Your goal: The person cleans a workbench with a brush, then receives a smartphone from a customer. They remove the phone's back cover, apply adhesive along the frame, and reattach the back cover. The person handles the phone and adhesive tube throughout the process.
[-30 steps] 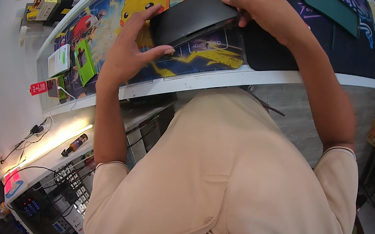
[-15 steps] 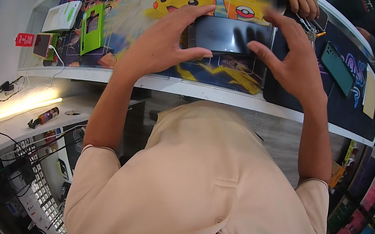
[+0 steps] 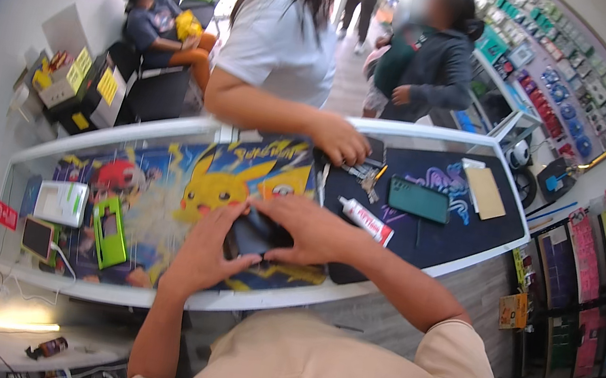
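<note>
A dark, glossy, phone-like slab (image 3: pixel 260 234) lies low over the cartoon-printed mat (image 3: pixel 164 242) on the counter. My left hand (image 3: pixel 206 251) curves round its left part, with the thumb at the near edge and the fingers at the far edge. From the right, my right hand (image 3: pixel 306 229) spans the slab in the same way, fingers beyond it and thumb on the near side. Much of the slab's outline is hidden by my fingers. Beside my right wrist lies a white and red tube (image 3: pixel 365 222).
Another person's hand (image 3: pixel 342 139) rests by some keys (image 3: pixel 365 179) across the counter. A green phone (image 3: pixel 419 199) and a tan card (image 3: pixel 485 192) lie on the dark mat (image 3: pixel 439 240). Leftward are a bright green tray (image 3: pixel 109 234), a white box (image 3: pixel 61 202) and a cabled phone (image 3: pixel 38 238).
My view has tipped up, bringing people and the shop behind the counter into sight. My hands have drawn closer together around the slab. The tube beside my right wrist now shows.
</note>
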Action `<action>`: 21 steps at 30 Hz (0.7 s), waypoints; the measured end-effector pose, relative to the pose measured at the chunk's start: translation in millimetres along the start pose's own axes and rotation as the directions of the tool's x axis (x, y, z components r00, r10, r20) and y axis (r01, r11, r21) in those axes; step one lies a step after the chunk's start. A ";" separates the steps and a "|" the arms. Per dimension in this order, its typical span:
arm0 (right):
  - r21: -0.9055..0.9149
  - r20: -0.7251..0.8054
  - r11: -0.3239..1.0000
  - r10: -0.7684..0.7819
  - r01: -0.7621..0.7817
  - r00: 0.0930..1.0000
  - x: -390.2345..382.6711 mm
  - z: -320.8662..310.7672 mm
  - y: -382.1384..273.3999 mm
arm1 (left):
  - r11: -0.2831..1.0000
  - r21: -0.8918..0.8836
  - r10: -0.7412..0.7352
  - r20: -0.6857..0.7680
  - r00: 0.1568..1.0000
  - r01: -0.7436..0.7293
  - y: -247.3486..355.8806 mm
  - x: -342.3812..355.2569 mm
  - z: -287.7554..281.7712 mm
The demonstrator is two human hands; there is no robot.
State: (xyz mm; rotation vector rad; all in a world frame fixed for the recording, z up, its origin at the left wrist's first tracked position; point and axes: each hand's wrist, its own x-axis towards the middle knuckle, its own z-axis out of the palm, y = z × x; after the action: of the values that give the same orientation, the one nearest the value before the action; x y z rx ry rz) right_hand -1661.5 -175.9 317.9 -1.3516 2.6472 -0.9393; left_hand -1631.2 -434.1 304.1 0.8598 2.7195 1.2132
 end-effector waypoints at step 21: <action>-0.055 -0.402 0.909 0.359 -0.413 0.842 -43.4 -6.7 -8.0 | 0.997 0.057 0.061 -0.225 0.972 -0.049 -38.6 -18.4 24.3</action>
State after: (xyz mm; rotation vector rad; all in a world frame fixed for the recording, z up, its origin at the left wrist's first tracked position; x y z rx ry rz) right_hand -1630.4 -143.7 317.2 -0.6349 3.1555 -1.0628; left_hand -1627.7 -447.8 257.0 0.8565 2.9347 1.3356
